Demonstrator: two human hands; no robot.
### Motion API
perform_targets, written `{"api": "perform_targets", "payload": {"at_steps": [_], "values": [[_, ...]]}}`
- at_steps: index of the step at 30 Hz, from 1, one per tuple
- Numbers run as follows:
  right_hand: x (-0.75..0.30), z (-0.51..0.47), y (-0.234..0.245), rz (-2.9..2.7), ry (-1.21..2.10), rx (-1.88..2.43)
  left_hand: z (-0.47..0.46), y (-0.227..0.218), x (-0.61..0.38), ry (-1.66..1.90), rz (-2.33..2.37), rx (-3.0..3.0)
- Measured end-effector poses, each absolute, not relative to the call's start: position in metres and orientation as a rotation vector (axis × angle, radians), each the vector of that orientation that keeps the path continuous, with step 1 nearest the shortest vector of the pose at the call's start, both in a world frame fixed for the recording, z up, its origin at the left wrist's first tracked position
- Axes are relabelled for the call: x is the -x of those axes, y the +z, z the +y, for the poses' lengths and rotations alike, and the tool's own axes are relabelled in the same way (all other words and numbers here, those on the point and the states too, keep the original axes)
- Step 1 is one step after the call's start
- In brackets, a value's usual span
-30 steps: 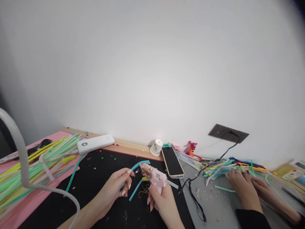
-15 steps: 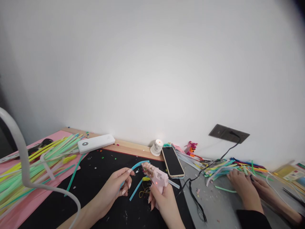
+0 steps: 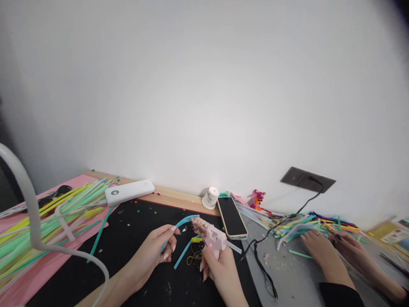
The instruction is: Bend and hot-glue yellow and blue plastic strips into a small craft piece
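Note:
Between the pinched fingers of my left hand (image 3: 159,245) is a blue pipe cleaner (image 3: 185,220), its free end bending to the right. My right hand (image 3: 219,266) is wrapped round the handle of a pink hot glue gun (image 3: 214,238), with a small red light on its side and a clear glue stick out of its back. The gun's crusted nozzle meets or overlaps the tip of the blue strip; whether they touch, I cannot tell. Another blue pipe cleaner (image 3: 182,255) and a yellow piece (image 3: 196,240) lie on the black mat beneath the gun.
Pipe cleaners (image 3: 73,213) are heaped on pink sheets at left, near a white power bank (image 3: 129,192). A paper cup (image 3: 210,198) and a phone (image 3: 232,216) stand behind the gun. Black cable (image 3: 263,273) crosses the grey mat. A co-worker's hands (image 3: 326,251) are at right.
My right hand and the glue gun have shifted very slightly to the right. My left hand stays nearly still. At right, the co-worker's hands have moved a little among the pipe cleaners.

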State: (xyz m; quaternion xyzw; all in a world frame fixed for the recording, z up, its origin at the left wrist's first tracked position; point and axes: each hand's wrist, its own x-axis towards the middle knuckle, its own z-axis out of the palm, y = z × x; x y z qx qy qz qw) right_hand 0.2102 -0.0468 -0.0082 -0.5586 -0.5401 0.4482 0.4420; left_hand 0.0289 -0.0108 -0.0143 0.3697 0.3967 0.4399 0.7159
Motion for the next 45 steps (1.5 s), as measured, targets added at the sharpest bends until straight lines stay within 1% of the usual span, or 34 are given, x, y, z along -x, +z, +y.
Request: {"api": "perform_targets", "payload": {"at_steps": [7, 12, 19, 25, 33, 41, 45], "values": [[-0.209, -0.047, -0.004, -1.363, 1.061, 1.486, -0.01, -0.017, -0.028, 1.001, 0.915, -0.861], [-0.211, -0.047, -0.008, -1.341, 1.122, 1.429, -0.007, -0.019, -0.03, 1.046, 0.971, -1.036], [-0.209, -0.047, -0.005, -1.34, 1.09, 1.43, -0.006, -0.024, -0.03, 1.066, 1.005, -1.151], [-0.21, -0.047, -0.005, -1.395, 0.985, 1.55, -0.006, -0.022, -0.029, 1.098, 1.036, -1.182], [-0.21, -0.048, -0.003, -1.488, 0.883, 1.578, -0.005, -0.019, -0.027, 1.124, 1.074, -1.17], [-0.209, -0.051, 0.008, -1.497, 0.906, 1.525, -0.005, -0.023, -0.027, 1.123, 1.062, -1.174], [-0.209, -0.051, 0.002, -1.5, 0.871, 1.553, -0.005, -0.023, -0.029, 1.1, 1.032, -1.171]]}}
